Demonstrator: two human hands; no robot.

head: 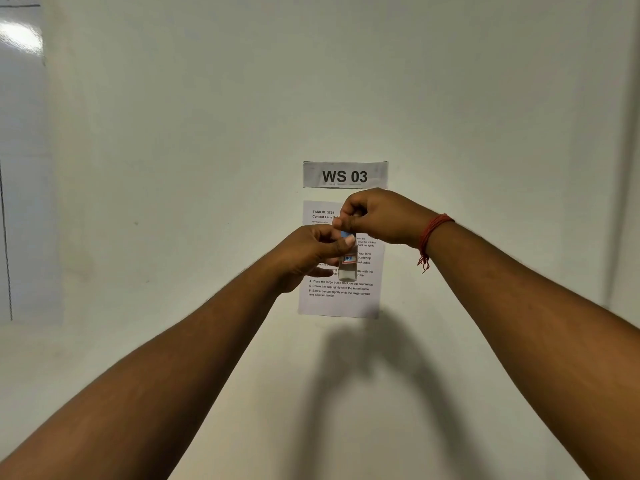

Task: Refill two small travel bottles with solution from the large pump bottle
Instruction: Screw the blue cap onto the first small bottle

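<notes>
A small clear travel bottle [347, 268] with a red and blue label hangs upright in front of the wall. My left hand [308, 252] grips its upper body, thumb laid across the neck. My right hand [377, 216] comes down from above and pinches the blue cap [345, 234] at the bottle's top between its fingertips. Whether the cap is screwed on or loose cannot be told. The large pump bottle and the second travel bottle are out of view.
A white wall fills the view. A paper sign reading WS 03 [345, 174] and a printed task sheet [339, 299] hang on it behind my hands. A glossy board [20, 168] is at the left edge. A red thread band [431, 233] circles my right wrist.
</notes>
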